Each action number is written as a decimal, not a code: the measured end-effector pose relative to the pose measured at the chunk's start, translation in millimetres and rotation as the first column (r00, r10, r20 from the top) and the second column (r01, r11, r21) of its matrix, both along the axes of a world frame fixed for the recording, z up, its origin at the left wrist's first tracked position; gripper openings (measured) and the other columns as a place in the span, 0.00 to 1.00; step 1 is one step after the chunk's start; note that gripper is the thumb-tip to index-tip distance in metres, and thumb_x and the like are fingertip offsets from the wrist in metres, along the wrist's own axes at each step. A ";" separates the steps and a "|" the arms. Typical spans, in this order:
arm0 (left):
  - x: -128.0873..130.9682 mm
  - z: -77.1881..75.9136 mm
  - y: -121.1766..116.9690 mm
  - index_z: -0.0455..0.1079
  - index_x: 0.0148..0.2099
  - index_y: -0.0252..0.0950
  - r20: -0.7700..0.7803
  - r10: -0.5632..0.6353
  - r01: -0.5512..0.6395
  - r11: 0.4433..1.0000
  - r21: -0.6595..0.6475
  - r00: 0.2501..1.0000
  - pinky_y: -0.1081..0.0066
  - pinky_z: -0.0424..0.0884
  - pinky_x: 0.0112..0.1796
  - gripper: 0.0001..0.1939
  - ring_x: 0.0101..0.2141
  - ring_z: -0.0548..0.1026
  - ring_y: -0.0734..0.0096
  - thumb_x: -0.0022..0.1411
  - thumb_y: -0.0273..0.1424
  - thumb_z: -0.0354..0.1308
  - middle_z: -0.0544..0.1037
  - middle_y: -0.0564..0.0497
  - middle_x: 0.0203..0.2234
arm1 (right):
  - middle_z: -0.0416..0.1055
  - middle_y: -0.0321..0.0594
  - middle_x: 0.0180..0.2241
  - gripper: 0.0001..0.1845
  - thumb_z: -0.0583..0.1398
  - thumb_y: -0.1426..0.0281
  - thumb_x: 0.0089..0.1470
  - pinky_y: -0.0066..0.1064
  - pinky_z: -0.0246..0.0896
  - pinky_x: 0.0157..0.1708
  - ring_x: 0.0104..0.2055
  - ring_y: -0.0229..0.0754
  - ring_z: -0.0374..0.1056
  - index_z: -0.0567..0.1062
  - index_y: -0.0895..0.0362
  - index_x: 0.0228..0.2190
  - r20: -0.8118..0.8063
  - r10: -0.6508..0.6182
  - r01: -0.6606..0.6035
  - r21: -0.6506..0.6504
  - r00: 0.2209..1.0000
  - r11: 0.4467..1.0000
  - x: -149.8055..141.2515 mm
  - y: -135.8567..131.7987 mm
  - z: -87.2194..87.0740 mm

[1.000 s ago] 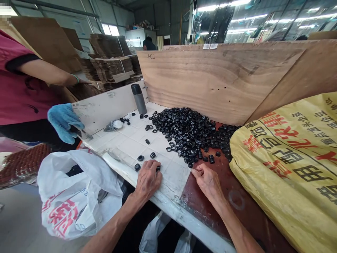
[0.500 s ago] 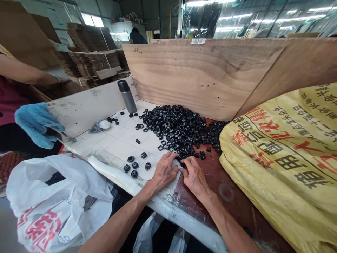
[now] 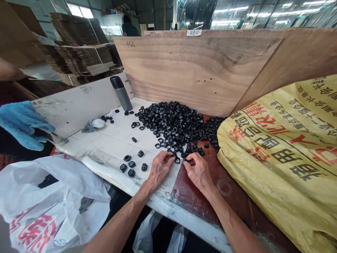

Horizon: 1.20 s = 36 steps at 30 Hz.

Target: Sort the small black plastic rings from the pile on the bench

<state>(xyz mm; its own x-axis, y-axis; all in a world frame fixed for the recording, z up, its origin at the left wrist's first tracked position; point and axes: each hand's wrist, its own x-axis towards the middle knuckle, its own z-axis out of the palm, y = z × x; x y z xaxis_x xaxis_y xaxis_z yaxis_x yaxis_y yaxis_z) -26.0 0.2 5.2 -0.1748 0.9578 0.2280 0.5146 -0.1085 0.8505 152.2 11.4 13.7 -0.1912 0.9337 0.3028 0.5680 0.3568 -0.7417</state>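
One ring [image 3: 177, 160] is pinched in the left hand [image 3: 160, 168], best done lightly; the right hand's [image 3: 199, 170] grip is unclear.

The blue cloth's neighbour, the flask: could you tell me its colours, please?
Grey body, black cap, clearest in the head view.

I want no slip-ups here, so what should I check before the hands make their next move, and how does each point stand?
1. Both hands, left and right, by the pile's near edge: ok.
2. Right fingers' grip on a part: cannot tell, too small.
3. Separate group of black parts apart from the pile: ok.
4. Pile only on the white surface: not ok, it spreads onto the red.
5. Bottle standing: ok.
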 end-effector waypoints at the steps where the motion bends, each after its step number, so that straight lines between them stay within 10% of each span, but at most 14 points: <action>1: -1.2 0.8 -0.2 0.75 0.37 0.37 0.004 0.024 -0.024 1.000 0.004 1.000 0.72 0.68 0.29 0.05 0.26 0.71 0.73 0.60 0.32 0.60 0.75 0.53 0.29 | 0.70 0.40 0.34 0.02 0.57 0.72 0.56 0.28 0.65 0.32 0.32 0.39 0.68 0.71 0.55 0.32 -0.031 0.020 -0.021 -0.016 0.999 1.000 0.4 0.0 1.2; 8: -1.7 0.2 -8.4 0.74 0.38 0.37 -0.216 0.208 -0.203 0.978 0.046 0.954 0.67 0.69 0.31 0.06 0.25 0.71 0.70 0.59 0.31 0.58 0.71 0.51 0.29 | 0.72 0.38 0.32 0.08 0.58 0.76 0.52 0.28 0.63 0.32 0.30 0.39 0.68 0.72 0.56 0.36 0.008 0.120 -0.119 -0.059 0.993 0.991 -3.1 -3.5 2.0; 13: -3.2 -7.1 -10.3 0.69 0.49 0.36 -0.277 0.131 -0.129 0.991 0.026 0.952 0.67 0.72 0.34 0.20 0.28 0.72 0.70 0.52 0.23 0.56 0.72 0.49 0.39 | 0.73 0.39 0.32 0.04 0.60 0.73 0.53 0.30 0.63 0.33 0.31 0.42 0.69 0.73 0.55 0.34 0.079 0.065 -0.061 -0.051 0.995 0.997 -1.1 -3.6 -0.3; 19: -6.8 -12.5 -6.6 0.71 0.46 0.38 -0.297 0.052 -0.044 0.998 0.035 0.954 0.66 0.72 0.37 0.13 0.30 0.73 0.68 0.58 0.27 0.57 0.74 0.50 0.36 | 0.74 0.42 0.37 0.06 0.60 0.73 0.55 0.32 0.67 0.39 0.39 0.44 0.72 0.76 0.55 0.36 -0.044 0.106 -0.106 -0.017 0.993 0.994 -2.2 -2.1 -0.8; 25: 0.1 8.4 -11.3 0.71 0.44 0.36 0.160 -0.082 0.096 0.992 -0.086 0.984 0.71 0.71 0.31 0.11 0.27 0.74 0.71 0.57 0.29 0.60 0.75 0.53 0.27 | 0.75 0.44 0.42 0.12 0.59 0.72 0.55 0.35 0.70 0.44 0.44 0.45 0.72 0.78 0.55 0.41 -0.171 0.129 -0.143 -0.073 0.977 0.987 -3.8 -1.0 3.5; 29: 1.9 23.4 -13.4 0.71 0.46 0.34 0.564 -0.150 0.271 0.953 -0.136 0.812 0.70 0.73 0.35 0.16 0.31 0.77 0.70 0.56 0.34 0.64 0.78 0.51 0.30 | 0.77 0.42 0.40 0.13 0.61 0.67 0.54 0.33 0.72 0.40 0.40 0.44 0.75 0.76 0.55 0.42 -0.306 0.066 -0.128 -0.187 0.950 0.974 -6.2 -4.8 6.5; 36: 1.5 26.5 -15.8 0.71 0.45 0.34 0.684 -0.221 0.398 0.911 -0.109 0.695 0.68 0.74 0.39 0.17 0.32 0.78 0.69 0.56 0.35 0.67 0.80 0.50 0.31 | 0.78 0.40 0.36 0.08 0.61 0.65 0.56 0.31 0.71 0.38 0.36 0.42 0.75 0.75 0.54 0.37 -0.299 0.031 -0.074 -0.133 0.954 0.988 -9.1 -8.0 13.4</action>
